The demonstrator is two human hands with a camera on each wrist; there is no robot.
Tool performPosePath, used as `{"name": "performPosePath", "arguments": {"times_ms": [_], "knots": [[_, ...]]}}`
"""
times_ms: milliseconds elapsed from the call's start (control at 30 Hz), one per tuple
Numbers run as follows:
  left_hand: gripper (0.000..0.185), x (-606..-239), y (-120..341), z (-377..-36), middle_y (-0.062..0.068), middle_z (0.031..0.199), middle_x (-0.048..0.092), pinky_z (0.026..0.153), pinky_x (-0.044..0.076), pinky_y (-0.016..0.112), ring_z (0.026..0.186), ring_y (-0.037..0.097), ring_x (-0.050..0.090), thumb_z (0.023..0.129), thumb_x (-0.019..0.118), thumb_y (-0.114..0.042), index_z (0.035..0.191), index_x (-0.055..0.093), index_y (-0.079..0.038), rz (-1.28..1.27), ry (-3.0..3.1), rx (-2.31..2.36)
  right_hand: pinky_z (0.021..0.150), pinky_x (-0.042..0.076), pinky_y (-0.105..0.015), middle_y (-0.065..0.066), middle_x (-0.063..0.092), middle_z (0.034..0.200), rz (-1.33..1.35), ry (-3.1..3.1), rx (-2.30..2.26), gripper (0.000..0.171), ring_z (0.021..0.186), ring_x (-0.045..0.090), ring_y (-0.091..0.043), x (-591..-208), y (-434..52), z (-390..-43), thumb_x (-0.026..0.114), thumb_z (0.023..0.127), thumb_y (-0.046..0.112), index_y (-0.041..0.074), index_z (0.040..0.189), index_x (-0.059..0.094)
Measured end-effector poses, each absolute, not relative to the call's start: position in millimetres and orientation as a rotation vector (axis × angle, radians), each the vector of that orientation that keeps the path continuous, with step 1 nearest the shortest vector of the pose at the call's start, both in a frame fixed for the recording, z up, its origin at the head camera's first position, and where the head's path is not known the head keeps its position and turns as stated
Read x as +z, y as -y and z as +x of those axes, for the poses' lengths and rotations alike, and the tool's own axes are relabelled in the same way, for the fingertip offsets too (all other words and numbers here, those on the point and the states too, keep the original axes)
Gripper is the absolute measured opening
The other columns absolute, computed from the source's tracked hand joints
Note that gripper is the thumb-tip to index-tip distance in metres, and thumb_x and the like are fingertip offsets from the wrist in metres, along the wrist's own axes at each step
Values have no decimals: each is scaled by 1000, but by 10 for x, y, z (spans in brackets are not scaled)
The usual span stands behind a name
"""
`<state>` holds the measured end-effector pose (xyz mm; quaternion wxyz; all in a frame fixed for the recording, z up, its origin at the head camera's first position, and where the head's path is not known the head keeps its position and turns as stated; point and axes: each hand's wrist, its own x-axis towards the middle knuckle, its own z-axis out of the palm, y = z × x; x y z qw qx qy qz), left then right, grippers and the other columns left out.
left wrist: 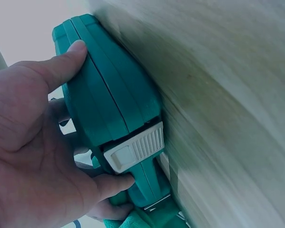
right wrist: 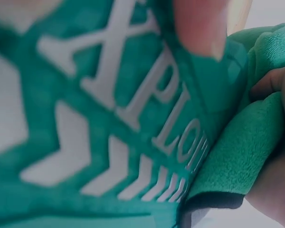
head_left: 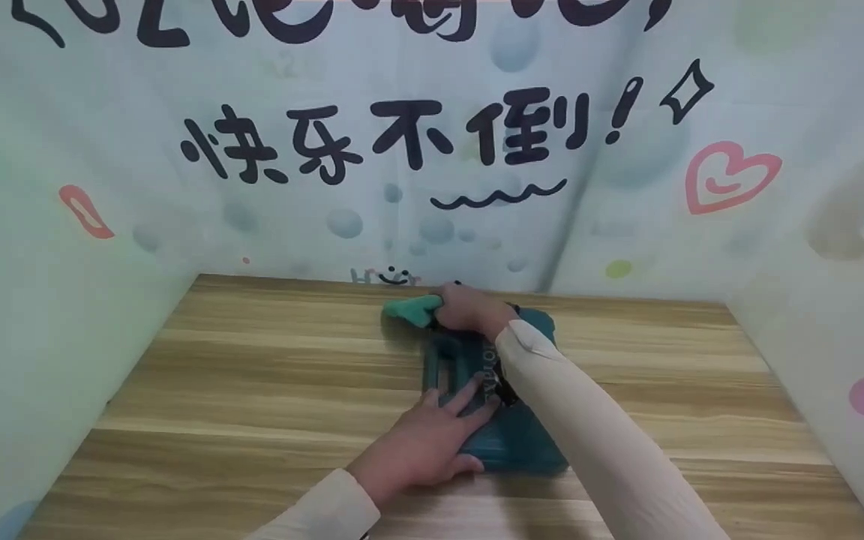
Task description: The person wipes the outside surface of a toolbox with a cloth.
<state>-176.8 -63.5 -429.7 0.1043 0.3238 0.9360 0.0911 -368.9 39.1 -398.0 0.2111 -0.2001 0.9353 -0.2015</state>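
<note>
A teal plastic case (head_left: pixel 522 442) lies flat on the wooden table (head_left: pixel 252 390). My left hand (head_left: pixel 453 411) rests on its near half with fingers spread straight over the lid and the thumb along the near edge. In the left wrist view that thumb lies on the case (left wrist: pixel 114 95) above its pale ribbed latch (left wrist: pixel 135 152). My right hand (head_left: pixel 456 304) is at the case's far end and grips a bunched green cloth (head_left: pixel 411 309). In the right wrist view the cloth (right wrist: pixel 247 147) presses against the raised lettering on the case (right wrist: pixel 109 118).
Printed backdrop panels (head_left: pixel 432 150) wall the table on the left, back and right. Bare wood (head_left: pixel 702 390) stretches either side of the case. My right sleeve (head_left: pixel 597 435) crosses over the case's right part.
</note>
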Motion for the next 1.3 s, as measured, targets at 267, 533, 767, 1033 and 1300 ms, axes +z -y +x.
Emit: {"name": "performPosePath", "arguments": {"times_ms": [267,533,767,1033,1300], "knots": [[79,-4256,631,-1773,9,169,11,110,36,52,139,47,36,97,64,-52,163,28,-27,889,-2776,272,84,43,-38,-7,60,96,-540,-2569,-677,22,92,58,-26,-3956,-520,-3799,50,95,6,8,107,67],[80,-4235,628,-1761,7,169,10,109,37,53,138,48,38,97,61,-57,163,25,-31,870,-2802,268,85,49,-42,-10,66,102,-342,-2537,-799,18,95,63,-29,-3921,-996,-3876,53,100,20,11,106,66],[80,-4266,632,-1755,7,169,10,107,40,52,137,47,40,97,61,-57,163,24,-31,865,-2806,255,85,48,-44,-11,60,101,-352,-2557,-859,24,93,60,-30,-3953,-1373,-3840,50,99,26,6,107,60],[80,-4257,617,-1735,5,169,9,108,39,53,137,47,40,97,61,-58,163,24,-32,850,-2804,262,76,42,-40,-5,45,76,-441,-2560,-970,26,79,54,-27,-4038,-1719,-3852,46,101,23,13,77,44],[80,-4272,632,-1743,5,169,8,107,39,54,137,47,40,97,60,-59,163,22,-34,867,-2805,251,92,36,-48,-14,48,106,-398,-2527,-1192,9,104,49,-33,-4206,-1976,-3779,45,100,18,10,98,45]]}}
